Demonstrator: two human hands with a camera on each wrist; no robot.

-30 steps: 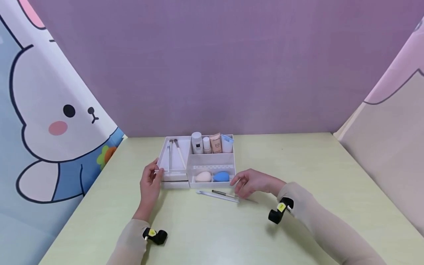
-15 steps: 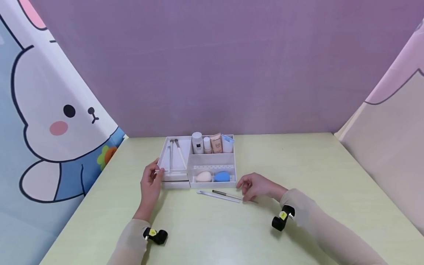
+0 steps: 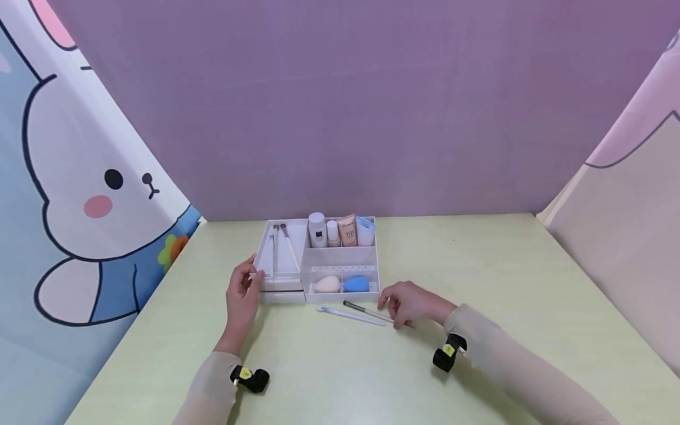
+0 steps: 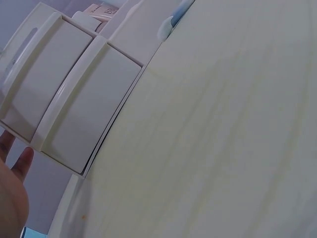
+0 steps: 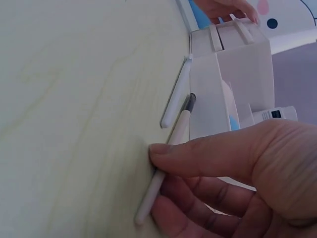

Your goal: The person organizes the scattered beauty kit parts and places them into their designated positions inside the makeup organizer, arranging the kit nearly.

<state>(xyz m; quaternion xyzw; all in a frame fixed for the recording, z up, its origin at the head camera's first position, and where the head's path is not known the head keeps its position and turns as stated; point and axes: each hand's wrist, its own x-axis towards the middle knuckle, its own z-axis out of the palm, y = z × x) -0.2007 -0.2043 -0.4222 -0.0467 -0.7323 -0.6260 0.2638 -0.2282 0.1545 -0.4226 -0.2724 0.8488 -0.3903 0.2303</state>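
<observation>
A white makeup organizer (image 3: 340, 257) stands on the table, its left tray holding brushes. My left hand (image 3: 243, 298) holds its front left corner, thumb toward the front and fingers along the side. In the left wrist view, fingertips (image 4: 24, 161) meet the side of the two drawers (image 4: 91, 106). My right hand (image 3: 411, 304) pinches a makeup brush (image 5: 181, 124) between thumb and fingers; its dark bristles point left, toward the organizer. Beside it on the table lies a white, slim stick-like tool (image 3: 350, 316).
The organizer's back row holds a white bottle (image 3: 317, 230), a smaller bottle, a BB cream tube (image 3: 347, 230) and a light blue tube (image 3: 365, 231). A pale makeup sponge (image 3: 327, 284) and a blue one (image 3: 356, 284) sit in front. A purple backdrop (image 3: 372, 118) rises behind.
My right hand has lowered slightly and now pinches the makeup brush, whose bristle end has shifted a little upward and right. The left hand stays at the organizer.
</observation>
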